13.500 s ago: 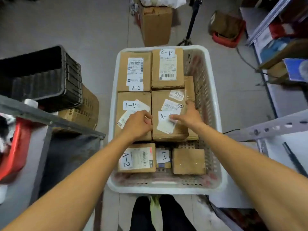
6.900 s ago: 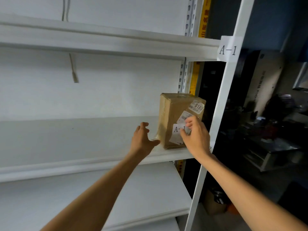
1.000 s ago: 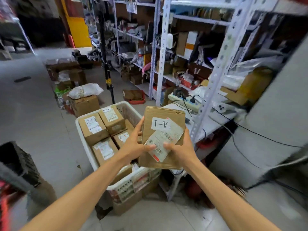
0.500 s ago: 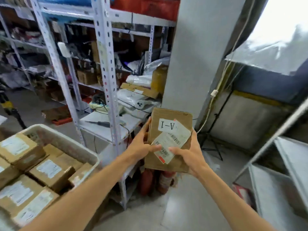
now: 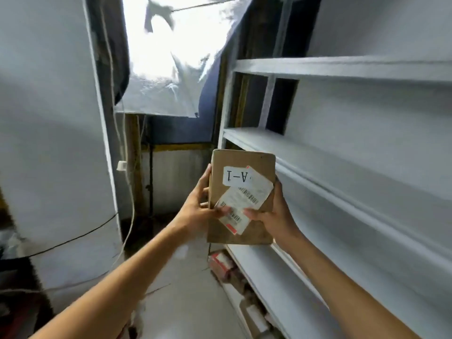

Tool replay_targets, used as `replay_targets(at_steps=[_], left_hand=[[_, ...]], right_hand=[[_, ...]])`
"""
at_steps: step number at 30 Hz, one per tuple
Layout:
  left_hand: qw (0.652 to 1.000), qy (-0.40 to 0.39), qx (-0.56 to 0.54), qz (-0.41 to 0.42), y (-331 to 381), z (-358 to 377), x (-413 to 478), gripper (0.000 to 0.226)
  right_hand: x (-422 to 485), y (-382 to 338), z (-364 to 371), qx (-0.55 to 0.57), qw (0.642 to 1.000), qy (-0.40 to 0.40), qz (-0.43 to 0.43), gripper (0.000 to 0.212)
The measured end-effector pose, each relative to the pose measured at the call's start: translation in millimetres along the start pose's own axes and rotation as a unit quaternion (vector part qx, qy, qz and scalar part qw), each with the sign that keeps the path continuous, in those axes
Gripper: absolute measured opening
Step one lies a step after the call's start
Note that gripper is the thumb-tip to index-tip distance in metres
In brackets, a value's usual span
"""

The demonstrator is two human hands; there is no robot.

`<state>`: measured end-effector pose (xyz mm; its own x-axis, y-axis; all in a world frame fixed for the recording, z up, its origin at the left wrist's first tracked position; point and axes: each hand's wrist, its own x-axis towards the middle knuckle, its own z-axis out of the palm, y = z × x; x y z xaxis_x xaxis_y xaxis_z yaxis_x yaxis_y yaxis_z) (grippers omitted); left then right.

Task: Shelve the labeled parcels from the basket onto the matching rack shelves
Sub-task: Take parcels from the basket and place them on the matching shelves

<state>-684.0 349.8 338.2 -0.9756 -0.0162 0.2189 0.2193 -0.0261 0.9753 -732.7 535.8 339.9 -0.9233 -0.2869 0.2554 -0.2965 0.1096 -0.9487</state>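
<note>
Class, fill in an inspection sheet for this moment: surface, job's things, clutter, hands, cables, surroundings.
Surface: white rack shelves at right, blurred.
Job's things: parcel, its A-1 label upside down, held in front of the shelves.
Clutter: small boxes on the floor under the shelves.
Hands: left hand and right hand grip the parcel's sides.
Cables: white cord hangs down beside the pillar; black cable crosses the pillar.
Surroundings: bright plastic sheet overhead.
</note>
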Motion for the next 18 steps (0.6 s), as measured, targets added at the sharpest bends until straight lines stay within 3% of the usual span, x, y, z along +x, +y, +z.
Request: replay_targets(at_steps=[7, 13, 18], left_hand=[[0.983, -0.173, -0.047, 0.023, 12.0, 97.9, 64.4, 0.098], [0.941, -0.324, -0.087, 0.046, 18.8, 195.3, 75.8, 0.095], [0.914, -0.386, -0.093, 0.077, 26.4, 273.0, 67.3, 0.096]], right_hand=[[-33.4, -26.4, -104.0, -0.065, 0.982, 0.175, -0.012, 0.1], [-98.5, -46.6, -169.2, -0.12, 0.939, 0.322, 0.008, 0.097], [-149.0, -56.7, -219.9, -0.17, 0.891, 0.419, 0.043, 0.097]])
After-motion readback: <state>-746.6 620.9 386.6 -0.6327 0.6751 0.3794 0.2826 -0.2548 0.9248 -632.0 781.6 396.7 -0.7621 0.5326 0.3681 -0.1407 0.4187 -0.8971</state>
